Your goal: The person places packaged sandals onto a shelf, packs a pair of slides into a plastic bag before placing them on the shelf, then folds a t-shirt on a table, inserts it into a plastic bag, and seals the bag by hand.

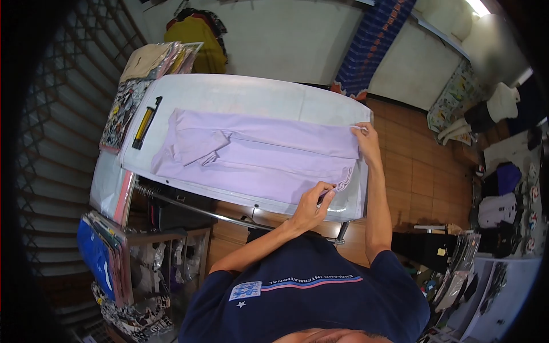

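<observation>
Head view, contents by size. Floor (417, 160), brown tiles, beyond the right end of the desk. Desk (257, 91), one, white top, rounded far edge. Garment (274, 134), one, lilac, laid lengthwise along the desk; a folded flap lies over its left part, and its near right edge is wavy. Stack of packaged clothes (128, 94), clear wrapping, at the left end of the desk. Right hand (368, 143), bare: grip closed in a pinch on the garment's far right corner. Left hand (311, 208), bare: grip closed, thumb against fingers, on the garment's near edge beside the wavy part. Tool (147, 124), black and yellow, slim, lying left of the garment, apart from it.
</observation>
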Demonstrator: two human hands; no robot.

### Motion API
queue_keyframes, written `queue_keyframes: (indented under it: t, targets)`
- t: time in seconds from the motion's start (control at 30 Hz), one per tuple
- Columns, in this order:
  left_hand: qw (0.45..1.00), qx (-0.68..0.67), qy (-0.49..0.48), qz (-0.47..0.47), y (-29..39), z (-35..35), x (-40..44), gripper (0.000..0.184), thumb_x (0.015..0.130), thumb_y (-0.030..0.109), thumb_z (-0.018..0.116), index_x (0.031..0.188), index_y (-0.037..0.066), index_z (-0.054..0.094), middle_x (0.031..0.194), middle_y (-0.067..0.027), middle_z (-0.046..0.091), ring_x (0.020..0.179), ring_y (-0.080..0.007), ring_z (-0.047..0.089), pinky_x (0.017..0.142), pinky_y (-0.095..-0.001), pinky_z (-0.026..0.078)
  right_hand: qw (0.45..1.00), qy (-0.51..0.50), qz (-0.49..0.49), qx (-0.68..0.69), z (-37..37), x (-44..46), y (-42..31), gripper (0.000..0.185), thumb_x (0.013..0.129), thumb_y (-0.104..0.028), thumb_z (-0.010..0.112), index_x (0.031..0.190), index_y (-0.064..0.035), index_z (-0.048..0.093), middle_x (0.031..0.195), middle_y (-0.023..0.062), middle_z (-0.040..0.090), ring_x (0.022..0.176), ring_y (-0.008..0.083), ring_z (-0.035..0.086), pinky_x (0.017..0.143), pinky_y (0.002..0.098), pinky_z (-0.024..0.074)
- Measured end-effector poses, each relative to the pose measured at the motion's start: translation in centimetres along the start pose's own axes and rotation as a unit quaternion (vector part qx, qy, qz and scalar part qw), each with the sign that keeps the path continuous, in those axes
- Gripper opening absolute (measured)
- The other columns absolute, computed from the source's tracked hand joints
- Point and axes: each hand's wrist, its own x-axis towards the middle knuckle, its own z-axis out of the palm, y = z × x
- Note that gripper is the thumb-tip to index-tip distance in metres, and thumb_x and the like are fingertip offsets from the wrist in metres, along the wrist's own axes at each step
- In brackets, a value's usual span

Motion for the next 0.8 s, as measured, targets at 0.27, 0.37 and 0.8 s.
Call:
queue_keyframes:
  t: [0.27, 0.37, 0.8]
  targets:
    - [0.969, -0.182, 0.160, 0.057, 1.4, -6.4, 0.4, 0.013, 0.099, 0.014, 0.049, 0.096, 0.001, 0.052, 0.072, 0.0043, 0.038, 0.067, -0.0044, 0.035, 0.059, -0.0226, 0.032, 0.946, -0.088, 0.105, 0.295, 5.9, 1.0, -9.5, 0.029, 0.088, -0.011, 0.061, 0.116, -0.0065, 0.062, 0.095, 0.0036, 0.065, 0.084, 0.0111, 0.062, 0.073, 0.0231, 0.0504]
    - [0.951, -0.210, 0.227, 0.029, 2.1, -10.3, -0.1, 0.015, 0.101, 0.018, 0.046, 0.097, 0.005, 0.051, 0.072, 0.0076, 0.035, 0.064, -0.0020, 0.029, 0.056, -0.0203, 0.024, 0.920, -0.127, 0.088, 0.359, 10.4, 1.9, -12.4, 0.027, 0.089, -0.013, 0.059, 0.115, -0.0040, 0.063, 0.103, 0.0035, 0.065, 0.092, 0.0127, 0.061, 0.083, 0.0254, 0.0489]
    - [0.801, -0.463, 0.366, 0.101, -0.8, -29.0, -2.8, 0.011, 0.101, 0.016, 0.038, 0.098, 0.010, 0.046, 0.101, 0.0004, 0.048, 0.101, -0.0103, 0.049, 0.096, -0.0282, 0.039, 0.897, -0.297, 0.107, 0.310, 36.0, 3.3, -21.1, 0.024, 0.089, -0.017, 0.062, 0.111, -0.0064, 0.064, 0.087, 0.0000, 0.059, 0.074, 0.0086, 0.057, 0.059, 0.0241, 0.0493]
